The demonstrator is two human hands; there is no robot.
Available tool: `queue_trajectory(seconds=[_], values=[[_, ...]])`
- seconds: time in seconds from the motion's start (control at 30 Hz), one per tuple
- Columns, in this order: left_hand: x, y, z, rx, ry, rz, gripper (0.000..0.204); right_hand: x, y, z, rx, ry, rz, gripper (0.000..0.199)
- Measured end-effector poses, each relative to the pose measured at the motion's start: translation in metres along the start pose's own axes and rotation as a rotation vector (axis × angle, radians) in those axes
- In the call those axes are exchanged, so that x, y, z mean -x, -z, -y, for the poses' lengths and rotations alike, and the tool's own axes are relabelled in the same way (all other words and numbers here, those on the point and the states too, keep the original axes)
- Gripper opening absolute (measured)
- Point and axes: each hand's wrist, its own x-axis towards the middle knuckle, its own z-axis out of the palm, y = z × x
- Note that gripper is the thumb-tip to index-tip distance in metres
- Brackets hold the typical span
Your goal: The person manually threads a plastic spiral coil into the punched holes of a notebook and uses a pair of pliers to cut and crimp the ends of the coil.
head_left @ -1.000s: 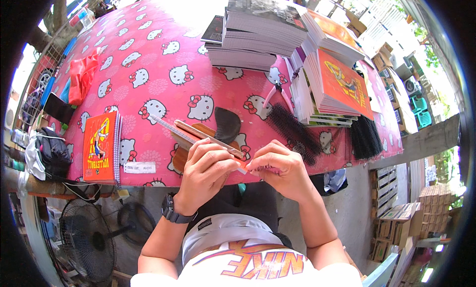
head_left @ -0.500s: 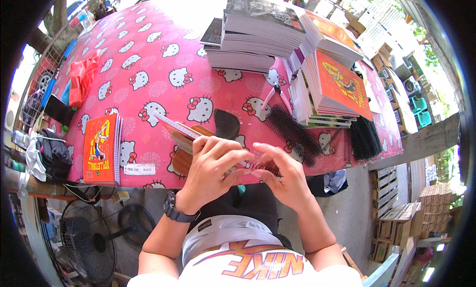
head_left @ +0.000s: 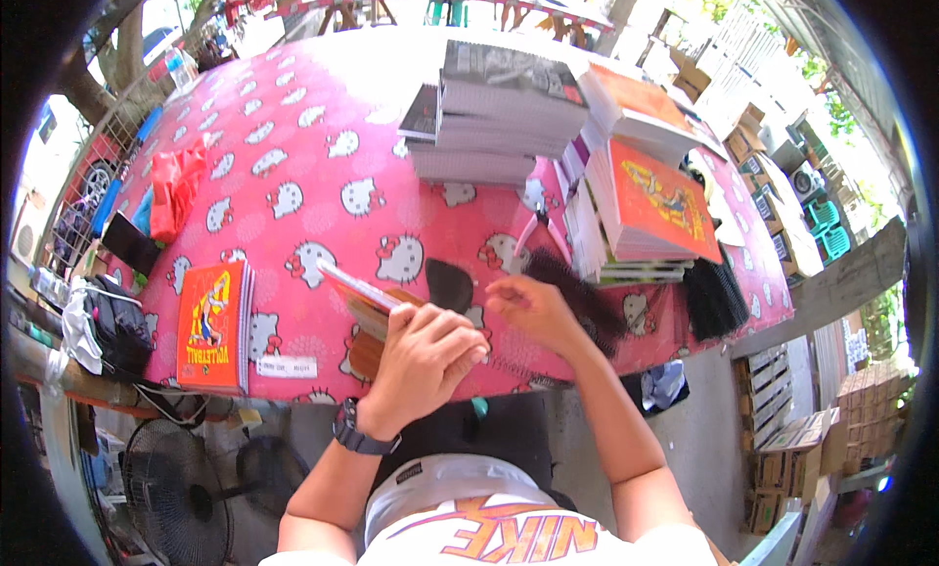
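Note:
My left hand [head_left: 425, 361], with a dark watch on its wrist, is closed around a thin notebook [head_left: 357, 288] tilted over the table's near edge. Most of the notebook's cover is hidden behind my fingers. A thin dark spiral coil [head_left: 523, 373] shows faintly just right of that hand. My right hand [head_left: 533, 310] is raised apart from the notebook, its fingers loosely bent and seemingly holding nothing. Close to it lie pink-handled pliers [head_left: 543, 231] and a bundle of black binding coils [head_left: 572, 290]. A dark curved piece [head_left: 449, 286] and a brown flat object [head_left: 370, 349] lie near my left hand.
An orange notebook [head_left: 215, 326] and a white strip [head_left: 287, 366] lie at left on the pink tablecloth [head_left: 323, 204]. Tall dark-covered stacks [head_left: 514, 91] and orange-covered notebooks [head_left: 665, 199] stand at right. More black coils [head_left: 719, 297] hang there. A fan [head_left: 181, 493] stands below left.
My right hand has left the notebook's coil and moved up and away toward the pliers. My left hand keeps hold of the notebook. The view has tilted, so the table sits lower.

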Motion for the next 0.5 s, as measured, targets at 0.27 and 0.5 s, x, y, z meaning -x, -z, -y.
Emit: queue_trajectory(seconds=[0.27, 0.5], values=[[-0.008, 0.004, -0.005, 0.192, 0.088, -0.148, 0.017, -0.077, -0.031, -0.068, 0.571, 0.45, 0.162, 0.067], [-0.005, 0.007, 0.011, -0.05, -0.118, 0.059, 0.012, -0.041, -0.037, -0.054, 0.664, 0.358, -0.082, 0.061]])
